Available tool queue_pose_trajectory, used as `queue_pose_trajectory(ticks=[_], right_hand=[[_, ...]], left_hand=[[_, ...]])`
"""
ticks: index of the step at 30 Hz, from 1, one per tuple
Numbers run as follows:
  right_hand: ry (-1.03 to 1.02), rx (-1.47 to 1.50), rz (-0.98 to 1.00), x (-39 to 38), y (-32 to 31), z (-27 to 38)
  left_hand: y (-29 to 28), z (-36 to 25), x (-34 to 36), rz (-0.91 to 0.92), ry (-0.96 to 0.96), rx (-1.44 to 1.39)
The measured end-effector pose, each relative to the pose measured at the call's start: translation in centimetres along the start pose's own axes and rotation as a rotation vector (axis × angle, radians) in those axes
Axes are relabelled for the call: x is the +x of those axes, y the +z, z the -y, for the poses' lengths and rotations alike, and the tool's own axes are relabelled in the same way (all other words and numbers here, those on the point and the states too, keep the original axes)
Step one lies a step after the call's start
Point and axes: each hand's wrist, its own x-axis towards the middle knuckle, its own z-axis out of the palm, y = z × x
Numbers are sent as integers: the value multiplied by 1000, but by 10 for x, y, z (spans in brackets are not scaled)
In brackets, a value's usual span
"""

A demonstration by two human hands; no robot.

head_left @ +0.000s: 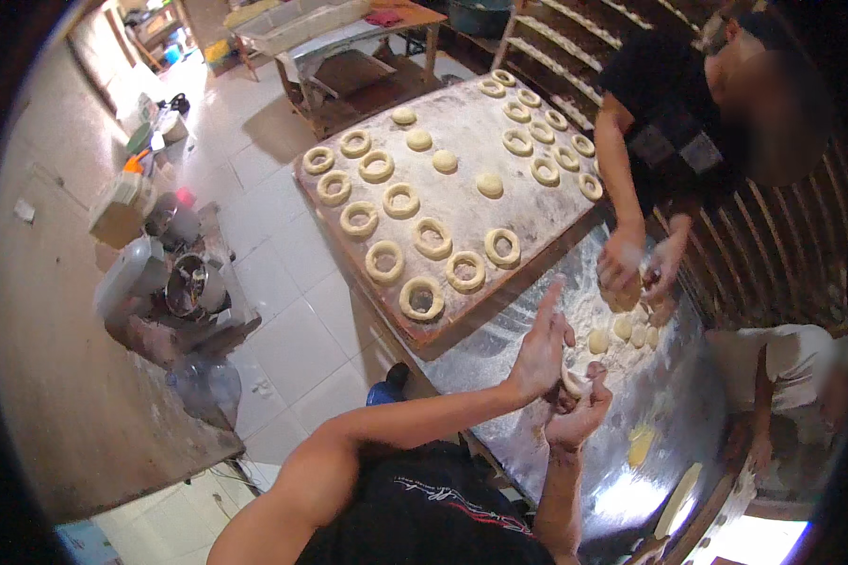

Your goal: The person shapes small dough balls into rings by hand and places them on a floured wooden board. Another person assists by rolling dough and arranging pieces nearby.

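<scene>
From the head view, the person's left hand and right hand are raised together over the floured metal table; between them sits a small piece of dough, pale and half hidden; the left hand has its fingers stretched out, forefinger pointing up, its palm pressed to the dough; the right hand is curled under and around it, so both are working the one piece rather than lying idle.

Just beyond the hands, a handful of small dough balls wait on the flour, not yet shaped; a co-worker's hands are busy at the same heap, fingers closed about more dough.

On the long wooden board the done work shows: many dough rings laid in rows, those along the near edge close-packed, another run of rings towards the far corner; in between lie a few round discs with no hole, and floured bare patches about them.

By my reckoning the board is well over half filled, perhaps three parts; what is left looks like the few balls on the table, the piece in hand, and the unpierced rounds.
</scene>
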Motion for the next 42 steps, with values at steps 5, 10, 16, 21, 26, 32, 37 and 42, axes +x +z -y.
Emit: queue_pose_trajectory(ticks=[5,10,16,21,26,32,37,42], right_hand=[[40,140,271,-18,-4,23],[-28,-4,130,-37,-5,30],[158,-8,180,-41,-10,33],[-32,-119,380,-39,3,31],[117,-42,142,-26,20,20],[-1104,-1224,261,-12,55,12],[235,-65,341,0,95,-7],[97,-82,283,43,145,-33]], left_hand=[[7,-3,-20,8,131,125],[6,-12,-39,66,645,234],[4,-17,-53,43,-174,-266],[-7,-14,-45,295,779,357],[-26,-17,-33,98,198,137],[-46,-21,-3,164,349,-12],[-86,-51,19,200,832,413],[-117,-55,63,91,-161,-211]])
